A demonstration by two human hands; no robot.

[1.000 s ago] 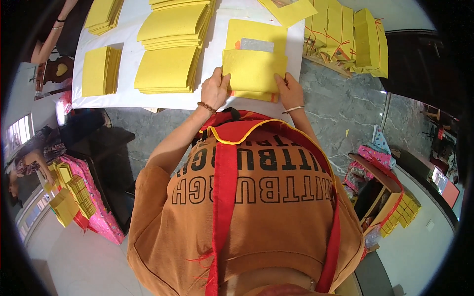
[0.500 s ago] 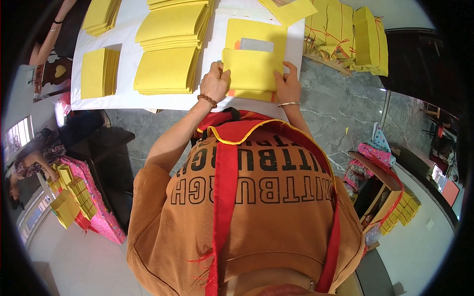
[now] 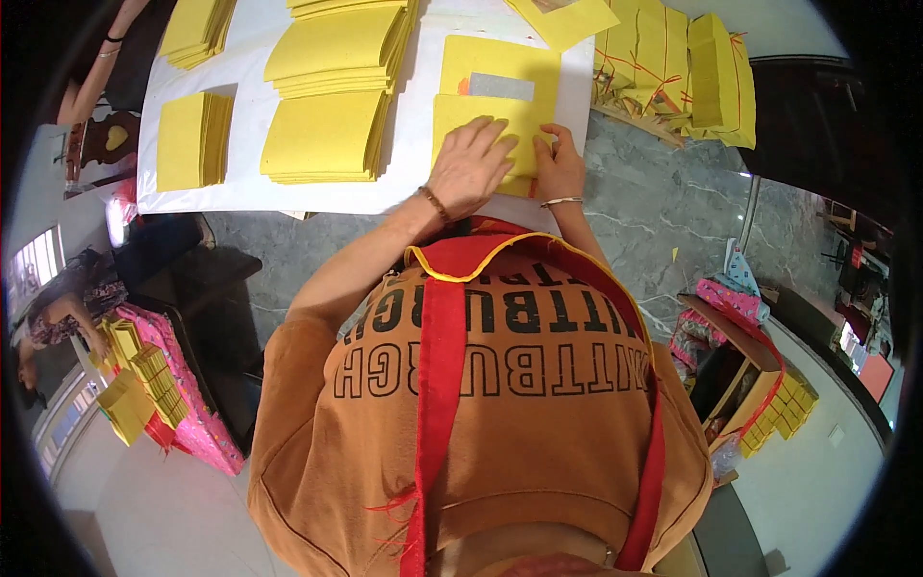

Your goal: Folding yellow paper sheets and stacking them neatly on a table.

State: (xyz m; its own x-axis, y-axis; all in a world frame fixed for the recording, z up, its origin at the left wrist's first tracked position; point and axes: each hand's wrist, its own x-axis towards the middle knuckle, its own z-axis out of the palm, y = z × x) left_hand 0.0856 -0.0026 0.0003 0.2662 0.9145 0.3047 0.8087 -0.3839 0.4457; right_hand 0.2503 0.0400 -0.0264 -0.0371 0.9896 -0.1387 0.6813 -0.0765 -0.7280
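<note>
A folded sheet of yellow paper (image 3: 460, 108) lies near the front edge of the white-covered table. Its near part is folded up over a silver-grey patch (image 3: 502, 87) with a little orange beside it, which shows on the sheet behind. My left hand (image 3: 473, 165) rests flat across the folded panel, palm down with fingers stretched out. At the paper's right edge my right hand (image 3: 561, 168) is curled, thumb on the paper side, holding that edge. What lies beneath the left palm is hidden.
Several stacks of folded yellow paper (image 3: 322, 135) stand on the white table cover (image 3: 245, 197) to the left. Bundles tied with red string (image 3: 663, 48) sit at the far right. Another person's arm (image 3: 96, 82) shows at the far left.
My left hand has let go of the paper's left edge and moved right onto the folded panel, its fingers now spread flat. My right hand stays at the right edge.
</note>
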